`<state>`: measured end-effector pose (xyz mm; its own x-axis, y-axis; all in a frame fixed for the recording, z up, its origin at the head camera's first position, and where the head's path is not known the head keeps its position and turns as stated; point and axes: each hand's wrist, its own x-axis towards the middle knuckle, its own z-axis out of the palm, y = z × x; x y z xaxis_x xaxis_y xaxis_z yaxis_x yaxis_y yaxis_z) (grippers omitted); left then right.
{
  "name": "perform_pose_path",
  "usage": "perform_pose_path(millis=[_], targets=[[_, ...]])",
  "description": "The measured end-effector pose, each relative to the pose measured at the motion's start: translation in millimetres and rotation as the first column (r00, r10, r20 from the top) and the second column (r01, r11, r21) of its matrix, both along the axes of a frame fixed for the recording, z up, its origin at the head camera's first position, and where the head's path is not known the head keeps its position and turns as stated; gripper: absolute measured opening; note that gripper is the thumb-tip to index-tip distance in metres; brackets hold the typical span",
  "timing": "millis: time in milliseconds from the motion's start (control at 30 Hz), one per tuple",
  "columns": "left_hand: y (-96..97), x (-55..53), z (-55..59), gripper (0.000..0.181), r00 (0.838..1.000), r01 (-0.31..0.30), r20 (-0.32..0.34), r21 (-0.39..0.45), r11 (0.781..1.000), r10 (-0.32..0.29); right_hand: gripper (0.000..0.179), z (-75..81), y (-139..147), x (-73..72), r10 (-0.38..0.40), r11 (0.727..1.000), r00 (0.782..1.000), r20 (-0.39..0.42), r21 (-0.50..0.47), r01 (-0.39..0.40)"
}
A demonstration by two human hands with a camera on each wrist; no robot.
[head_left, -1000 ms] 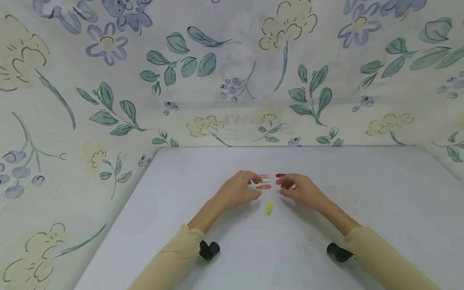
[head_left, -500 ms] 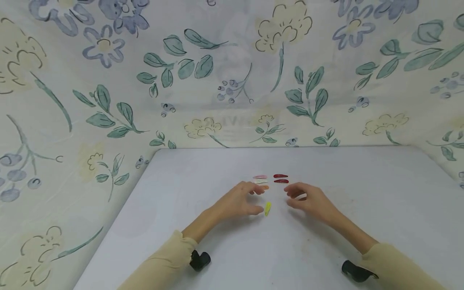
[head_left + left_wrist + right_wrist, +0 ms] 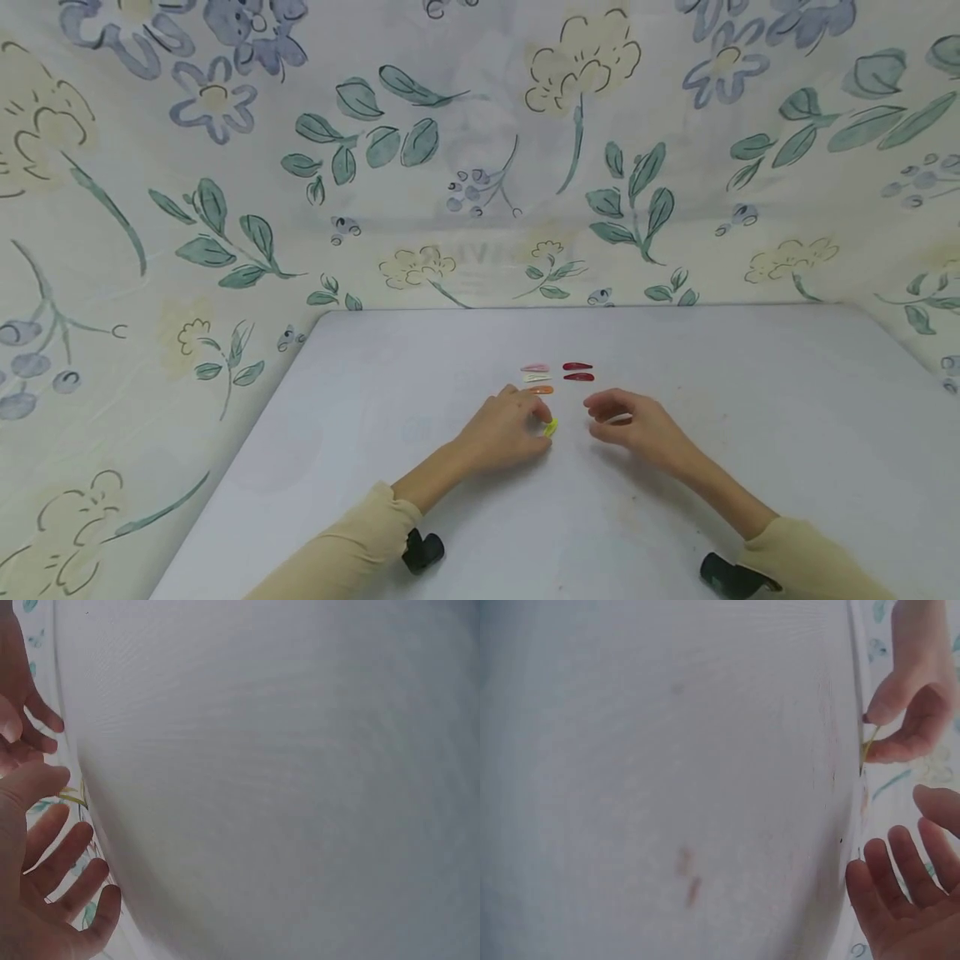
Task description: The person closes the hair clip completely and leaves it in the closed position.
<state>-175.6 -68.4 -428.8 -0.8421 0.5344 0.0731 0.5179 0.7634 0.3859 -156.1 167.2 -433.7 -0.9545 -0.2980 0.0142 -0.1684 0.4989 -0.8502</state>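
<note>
My left hand (image 3: 504,429) is low over the white table, its thumb and index finger at either side of a yellow snap hair clip (image 3: 551,427), pinching it. In the right wrist view the yellow clip (image 3: 869,745) shows edge-on between that thumb and finger. My right hand (image 3: 637,427) hovers to the right of the clip, fingers loosely bent and holding nothing. Beyond the hands lie a pink hair clip (image 3: 536,367), a white one (image 3: 537,378) and an orange hair clip (image 3: 542,390), partly behind the left fingers. Two red clips (image 3: 577,367) lie to their right.
The white table (image 3: 750,400) ends at the back against a flower-printed cloth (image 3: 480,167), which also hangs along the left side. Black wrist cameras (image 3: 423,552) sit under both sleeves, close over the table.
My left hand has come down and closed its thumb and finger at the yellow clip. My right hand has drawn back from the red clips toward me, uncovering them.
</note>
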Motion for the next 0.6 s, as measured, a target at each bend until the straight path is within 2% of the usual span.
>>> perform_pose_path(millis=[200,600], targets=[[-1.7,0.0,1.2,0.006,1.0,-0.001,-0.008,0.023,1.0,0.001,0.034,0.7,-0.4,0.5,0.01,1.0,1.0,0.01,-0.001,-0.01],[-3.6,-1.9,-0.7,0.006,1.0,0.007,-0.031,0.018,1.0,-0.007,0.034,1.4,-2.9,1.5,0.008,1.0,1.0,0.022,0.009,-0.008]])
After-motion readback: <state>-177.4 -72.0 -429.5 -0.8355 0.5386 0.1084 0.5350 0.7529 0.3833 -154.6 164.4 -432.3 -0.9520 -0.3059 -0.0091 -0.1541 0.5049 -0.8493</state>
